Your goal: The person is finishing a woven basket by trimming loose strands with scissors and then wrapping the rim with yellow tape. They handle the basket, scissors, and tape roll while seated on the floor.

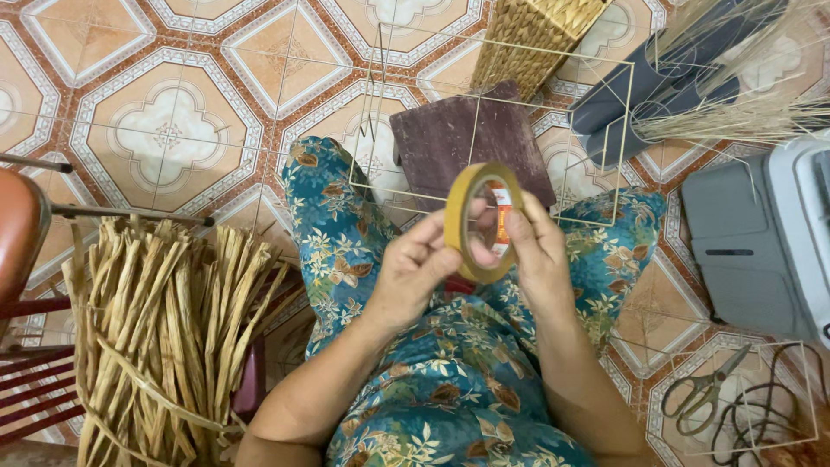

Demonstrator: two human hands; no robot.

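Head view: one tape roll [481, 221] held at center, just above the lap, w/ both hands on it. Roll stands on edge, nearly upright; its hole faces 3 o'clock and a bit toward the camera, so the axis through the hole runs roughly 9-to-3, and the oval outline is long from 12 to 6, top leaning slightly to 1 o'clock. Left hand [413, 270] pinches the roll's rim at 8 o'clock, thumb and fingers pressed together on the yellow band. Right hand [541, 255] grips the 3 o'clock side, thumb laid over the core, fingers curled behind; can't tell how hard it presses. Behind the roll, toward 12, one thin wire frame [553, 104] rests over the knees, w/ one dark brown block [471, 138] beneath it. At 8 o'clock, one big bundle of dried fibre strips [164, 329], too many strips to count. At 9, one red-brown chair [22, 233] edge. At 12-1, one woven basket [536, 35]. At 2, a loose sheaf of thinner straw [735, 117] over grey rolled sheets [657, 86]. At 3, one grey machine [761, 242]. At 4-5, one pair of scissors [705, 389] on the tile floor [173, 112], just beside one coil of dark cord [761, 424].
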